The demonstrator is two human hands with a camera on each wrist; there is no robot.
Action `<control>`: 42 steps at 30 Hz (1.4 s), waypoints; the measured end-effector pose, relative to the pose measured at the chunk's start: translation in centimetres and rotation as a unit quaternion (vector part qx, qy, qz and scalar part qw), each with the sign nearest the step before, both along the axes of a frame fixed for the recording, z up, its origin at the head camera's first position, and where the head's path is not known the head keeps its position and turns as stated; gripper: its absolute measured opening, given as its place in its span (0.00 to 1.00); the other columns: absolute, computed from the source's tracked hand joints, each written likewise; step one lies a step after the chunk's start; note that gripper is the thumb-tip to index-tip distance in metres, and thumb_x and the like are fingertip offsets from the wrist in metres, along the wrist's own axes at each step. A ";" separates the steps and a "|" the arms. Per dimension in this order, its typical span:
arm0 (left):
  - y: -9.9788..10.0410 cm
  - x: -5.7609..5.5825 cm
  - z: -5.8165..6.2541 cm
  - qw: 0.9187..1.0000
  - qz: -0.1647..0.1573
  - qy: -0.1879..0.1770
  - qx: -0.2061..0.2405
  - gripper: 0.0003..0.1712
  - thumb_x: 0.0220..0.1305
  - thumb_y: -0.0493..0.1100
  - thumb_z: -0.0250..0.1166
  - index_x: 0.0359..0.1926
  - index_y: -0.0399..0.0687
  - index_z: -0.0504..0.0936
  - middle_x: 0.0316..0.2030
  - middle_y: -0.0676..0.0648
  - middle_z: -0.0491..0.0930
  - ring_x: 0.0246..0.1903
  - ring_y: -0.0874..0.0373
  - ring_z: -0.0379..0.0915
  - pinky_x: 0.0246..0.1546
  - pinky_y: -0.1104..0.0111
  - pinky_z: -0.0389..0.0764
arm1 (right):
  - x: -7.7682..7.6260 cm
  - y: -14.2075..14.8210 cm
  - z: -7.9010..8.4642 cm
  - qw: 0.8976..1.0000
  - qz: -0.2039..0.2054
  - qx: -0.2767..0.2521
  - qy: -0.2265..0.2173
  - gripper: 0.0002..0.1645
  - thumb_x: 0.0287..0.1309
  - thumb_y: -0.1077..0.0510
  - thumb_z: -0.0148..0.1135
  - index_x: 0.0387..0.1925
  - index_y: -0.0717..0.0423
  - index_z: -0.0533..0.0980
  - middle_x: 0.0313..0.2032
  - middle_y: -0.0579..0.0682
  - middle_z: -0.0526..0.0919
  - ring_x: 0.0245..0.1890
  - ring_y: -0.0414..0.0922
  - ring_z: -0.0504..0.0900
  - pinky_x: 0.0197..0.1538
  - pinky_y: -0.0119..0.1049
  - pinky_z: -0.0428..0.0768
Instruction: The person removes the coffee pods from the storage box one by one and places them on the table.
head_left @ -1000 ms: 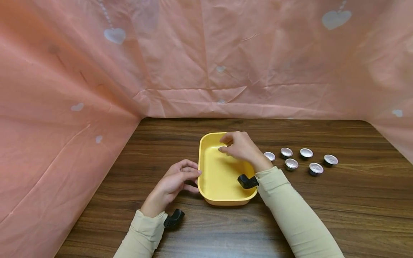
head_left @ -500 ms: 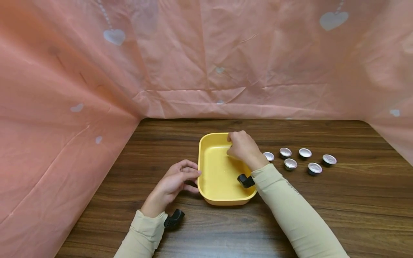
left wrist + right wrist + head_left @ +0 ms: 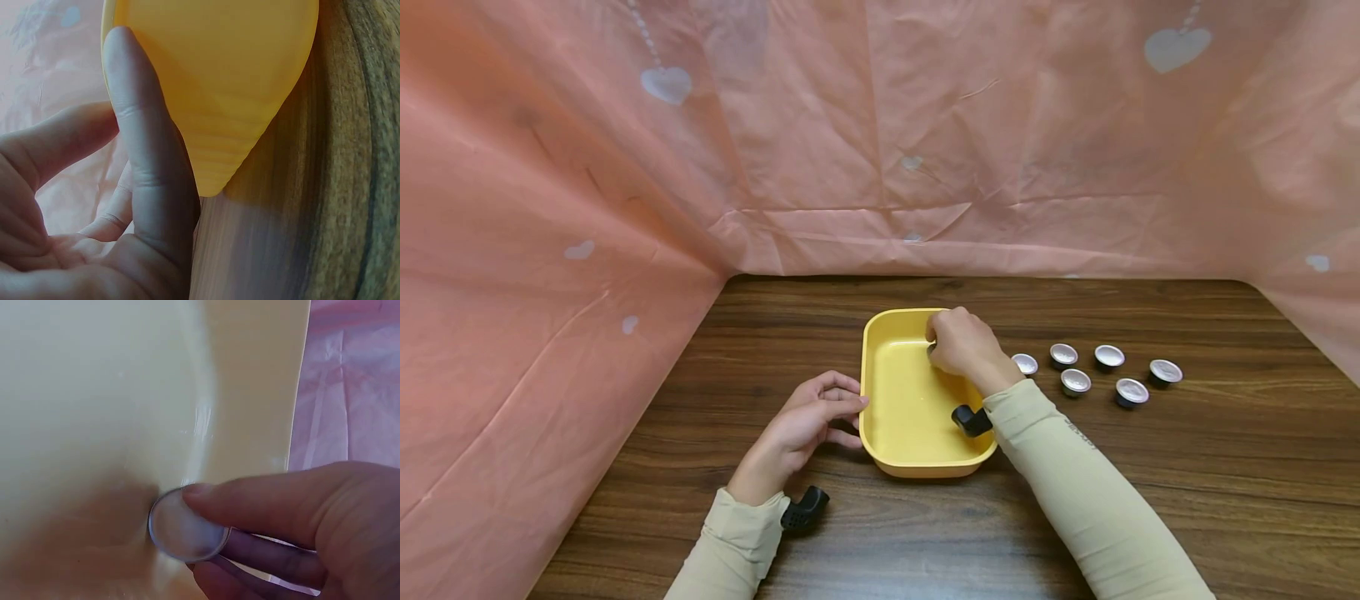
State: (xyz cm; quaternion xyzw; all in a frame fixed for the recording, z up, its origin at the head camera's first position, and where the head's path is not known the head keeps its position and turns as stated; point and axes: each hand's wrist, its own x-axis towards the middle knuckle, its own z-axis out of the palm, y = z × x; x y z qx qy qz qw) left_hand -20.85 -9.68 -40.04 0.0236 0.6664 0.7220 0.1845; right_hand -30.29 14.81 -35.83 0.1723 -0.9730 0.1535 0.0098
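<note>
A yellow rectangular tray [image 3: 906,417] sits on the wooden table. At its left side, my left hand [image 3: 805,421] touches the rim with loosely bent fingers; in the left wrist view a finger [image 3: 140,119] lies along the tray's outer wall. My right hand [image 3: 966,346] reaches into the far right corner of the tray. It holds a coffee capsule [image 3: 184,528] with a silvery foil lid, the thumb on the lid's edge and other fingers behind it. In the head view the hand mostly hides this capsule, close over the tray floor.
Several more foil-lidded capsules [image 3: 1076,382] stand upright, spread on the table right of the tray. One capsule [image 3: 1025,364] is partly covered by the right wrist. Pink cloth [image 3: 865,225] with heart prints hangs behind and at the sides of the table.
My right hand has shifted slightly right and down within the tray, toward its far right corner. The left hand and the tray stay where they were.
</note>
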 end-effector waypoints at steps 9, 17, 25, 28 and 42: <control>0.0 0.0 0.0 1.000 0.002 -0.004 -0.001 0.16 0.72 0.34 0.66 0.55 0.34 0.73 0.38 0.48 0.86 0.33 0.56 0.82 0.32 0.63 0.92 | 0.0 -0.1 -0.3 0.999 0.021 -0.003 -0.041 0.12 0.58 0.54 0.71 0.43 0.50 0.90 0.42 0.52 0.89 0.43 0.52 0.84 0.47 0.49 0.85; 0.0 0.0 -0.1 1.000 0.001 -0.005 -0.002 0.17 0.72 0.34 0.67 0.56 0.34 0.73 0.38 0.48 0.86 0.33 0.56 0.82 0.32 0.63 0.92 | -0.3 0.0 -0.7 0.996 0.044 -0.046 -0.062 0.14 0.58 0.52 0.76 0.44 0.52 0.91 0.41 0.49 0.92 0.44 0.47 0.86 0.54 0.45 0.87; 0.0 0.0 0.0 1.000 -0.005 -0.004 -0.005 0.17 0.73 0.35 0.67 0.56 0.33 0.72 0.37 0.50 0.85 0.33 0.56 0.82 0.33 0.63 0.92 | -0.4 0.3 -0.6 0.973 0.032 -0.194 -0.119 0.17 0.62 0.50 0.78 0.48 0.56 0.89 0.41 0.52 0.93 0.42 0.46 0.89 0.43 0.35 0.86; 0.0 0.0 0.0 1.000 -0.005 -0.004 -0.006 0.18 0.73 0.35 0.67 0.57 0.32 0.72 0.38 0.49 0.86 0.34 0.55 0.83 0.33 0.63 0.92 | -0.4 0.3 -0.6 0.956 0.023 -0.246 -0.158 0.17 0.64 0.52 0.77 0.49 0.58 0.88 0.40 0.53 0.93 0.40 0.49 0.91 0.40 0.36 0.88; 0.0 0.0 0.0 1.000 -0.004 -0.005 -0.006 0.19 0.72 0.35 0.67 0.58 0.31 0.71 0.38 0.48 0.86 0.34 0.55 0.83 0.33 0.63 0.92 | -0.4 0.2 -0.8 0.931 0.013 -0.309 -0.194 0.09 0.67 0.59 0.73 0.44 0.61 0.88 0.39 0.54 0.93 0.37 0.47 0.93 0.50 0.45 0.93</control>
